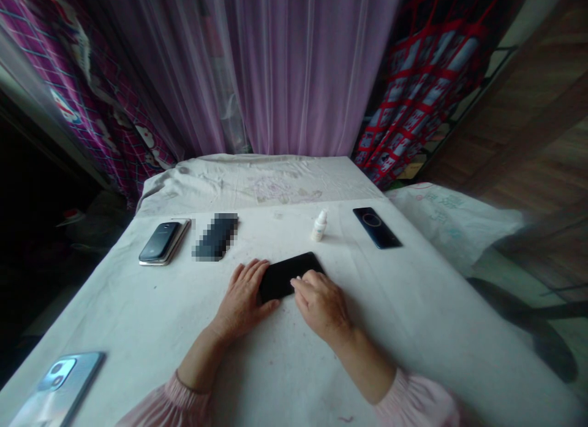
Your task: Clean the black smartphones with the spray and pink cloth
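Observation:
A black smartphone (279, 281) lies flat and slightly slanted on the white tablecloth, dark glossy side up. My left hand (243, 297) holds its left end, with the fingers along the far edge and the thumb at the near edge. Over the right part of the screen, my right hand (322, 303) is closed, its fingers curled and pressed together. A small whitish bit shows at those fingertips; whether it is a cloth or a fingernail is unclear. Just beyond the phone stands a small white bottle (318, 226) with a narrow top.
Two stacked phones (160, 242) and a blurred-out dark object (215, 237) lie at the left. A dark phone (377, 228) with a ring on its back is at the right. Near the front left corner lies a silvery-blue phone (57, 387). Purple curtains (303, 71) hang behind the table.

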Demonstrator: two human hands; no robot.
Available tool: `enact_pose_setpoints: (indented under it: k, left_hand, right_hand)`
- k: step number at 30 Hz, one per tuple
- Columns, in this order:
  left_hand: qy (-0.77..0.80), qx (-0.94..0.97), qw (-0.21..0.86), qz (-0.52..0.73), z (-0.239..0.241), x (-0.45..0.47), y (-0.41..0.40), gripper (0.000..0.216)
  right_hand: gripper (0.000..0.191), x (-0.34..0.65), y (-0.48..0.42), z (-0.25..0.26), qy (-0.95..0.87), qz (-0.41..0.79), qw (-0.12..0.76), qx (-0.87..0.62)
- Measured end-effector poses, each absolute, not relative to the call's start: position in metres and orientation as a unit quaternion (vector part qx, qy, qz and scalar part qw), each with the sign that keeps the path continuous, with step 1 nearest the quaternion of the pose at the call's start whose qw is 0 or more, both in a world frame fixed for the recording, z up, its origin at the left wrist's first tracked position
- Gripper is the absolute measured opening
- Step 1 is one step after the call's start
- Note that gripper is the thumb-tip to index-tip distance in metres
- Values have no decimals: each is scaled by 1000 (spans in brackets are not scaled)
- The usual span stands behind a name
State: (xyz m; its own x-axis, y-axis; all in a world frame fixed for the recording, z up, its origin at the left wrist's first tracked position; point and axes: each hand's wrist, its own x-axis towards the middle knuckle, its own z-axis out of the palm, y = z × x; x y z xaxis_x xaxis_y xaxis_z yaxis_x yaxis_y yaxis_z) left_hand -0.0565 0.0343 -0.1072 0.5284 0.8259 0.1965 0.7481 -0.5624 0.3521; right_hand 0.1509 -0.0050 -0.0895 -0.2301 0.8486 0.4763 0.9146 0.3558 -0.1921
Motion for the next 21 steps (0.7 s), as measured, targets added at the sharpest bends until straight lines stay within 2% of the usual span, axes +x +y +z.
enact_pose_setpoints:
  k: [5,13,21]
  left_hand:
    - [459,864,113,175,-107,-55,34,71]
    - [463,862,123,164,-104,-53,33,72]
    - [463,862,124,165,-105,-53,33,72]
  right_hand:
    - [20,135,-6,-88,-801,-38,241,-547]
    - [18,157,5,-88,-743,-42,223,-630]
    - [20,145,6,-84,-765,-17,208,-609]
